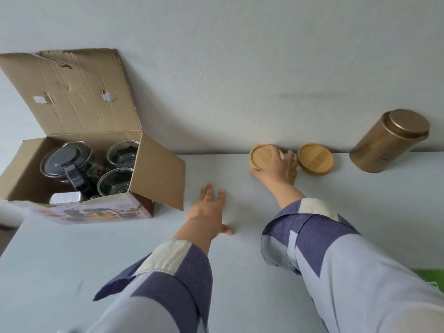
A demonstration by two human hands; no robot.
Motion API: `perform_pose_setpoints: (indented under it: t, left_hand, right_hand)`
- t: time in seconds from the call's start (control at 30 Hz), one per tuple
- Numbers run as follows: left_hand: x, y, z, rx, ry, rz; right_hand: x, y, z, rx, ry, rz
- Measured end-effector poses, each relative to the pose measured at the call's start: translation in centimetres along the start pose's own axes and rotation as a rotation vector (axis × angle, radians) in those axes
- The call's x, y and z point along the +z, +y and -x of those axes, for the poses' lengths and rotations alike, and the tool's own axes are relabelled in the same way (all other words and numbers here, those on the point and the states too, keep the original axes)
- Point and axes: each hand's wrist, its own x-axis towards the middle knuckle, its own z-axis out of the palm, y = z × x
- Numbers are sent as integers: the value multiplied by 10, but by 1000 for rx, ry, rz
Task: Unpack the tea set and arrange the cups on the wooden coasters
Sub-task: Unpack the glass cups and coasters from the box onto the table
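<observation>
Coaster (263,156) under right hand (278,170) (gripped)

No wording can be read — the printed front of the cardboard box (96,210), at nine o'clock, shows only blurred product pictures, nothing legible.

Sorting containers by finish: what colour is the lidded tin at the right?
The tin is a metallic gold-bronze, lid included; it shows best in the head view.

Two wooden coasters (263,156) (315,159), one cardboard box (79,131), two glass cups (123,152) (115,181), one teapot (64,161), one gold tin (389,141).
</observation>
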Motion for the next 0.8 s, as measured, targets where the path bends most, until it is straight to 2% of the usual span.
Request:
perform_pose_setpoints:
  t: [0.17, 0.33, 0.47, 0.6, 0.7, 0.8]
  left_hand:
    - [-1, 0, 1, 7, 1, -2]
    - [0, 0, 1, 2, -8, -13]
    - [-1, 0, 2, -4, -12, -17]
    - [-1, -1, 7, -3, -4, 35]
    - [4, -3, 19, 0, 69, 131]
    - [5, -10, 43, 56, 179, 145]
  right_hand:
    - [1, 4, 12, 70, 84, -136]
    - [0, -4, 12, 140, 87, -227]
    - [-3, -4, 19, 127, 92, -245]
    - [-11, -3, 35, 127, -16, -104]
    - [-23, -6, 55, 62, -128, 103]
    - [-32, -23, 76, -21, -283, 108]
